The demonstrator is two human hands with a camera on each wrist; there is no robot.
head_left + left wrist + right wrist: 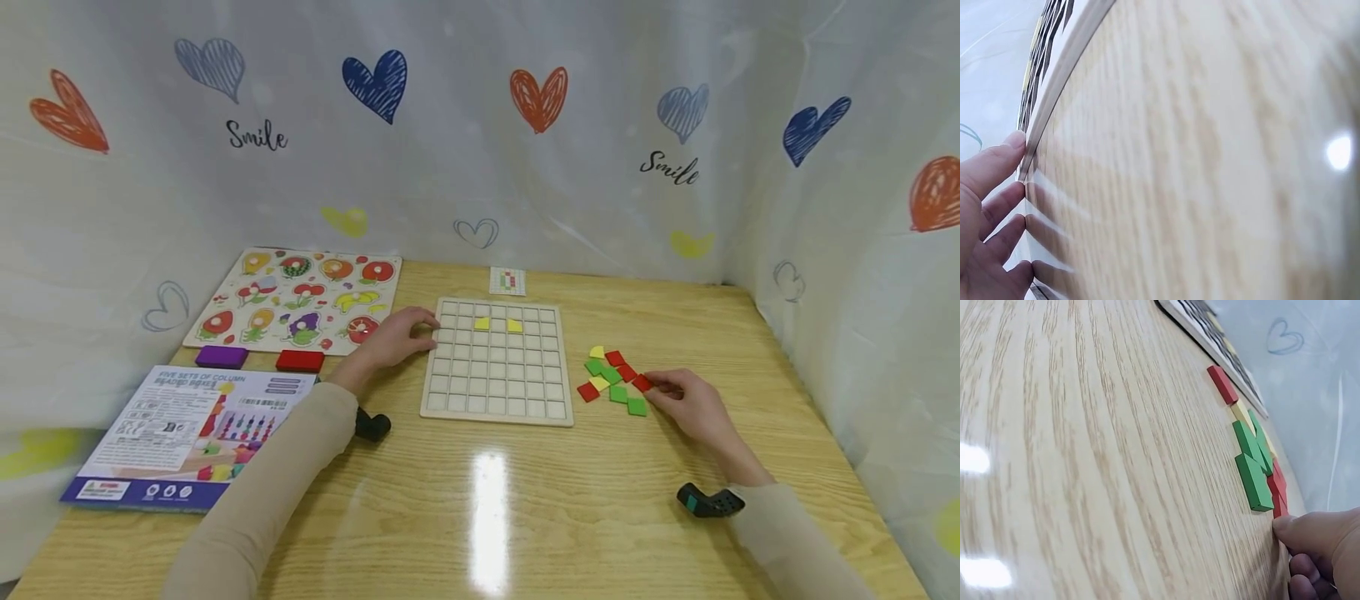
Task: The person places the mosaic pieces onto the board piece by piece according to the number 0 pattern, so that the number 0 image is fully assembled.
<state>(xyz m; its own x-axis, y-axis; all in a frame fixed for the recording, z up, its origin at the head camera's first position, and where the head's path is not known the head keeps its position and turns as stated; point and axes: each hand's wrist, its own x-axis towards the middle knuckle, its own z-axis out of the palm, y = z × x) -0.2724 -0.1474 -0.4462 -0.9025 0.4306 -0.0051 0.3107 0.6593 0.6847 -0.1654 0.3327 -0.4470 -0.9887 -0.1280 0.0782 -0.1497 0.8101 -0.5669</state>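
A wooden grid board (497, 406) lies on the table with two yellow tiles (514, 326) in its second row. At its left edge rests my left hand (395, 337); in the left wrist view the thumb (999, 159) touches the board's rim and the other fingertips meet the tabletop. My right hand (690, 404) pinches a red square tile (642, 382) between thumb and fingers, at the right end of a loose group. Around it lie other red tiles (588, 392), green tiles (637, 407) and yellow quarter-round tiles (597, 352). The right wrist view shows the thumb (1294, 526) against the red tile's end.
Behind the board stands a small pattern card (507, 281). To the left are a fruit puzzle board (225, 287), a purple block (222, 357), a red block (300, 361) and a printed box (150, 425). A white curtain (450, 167) encloses the wooden table (600, 517).
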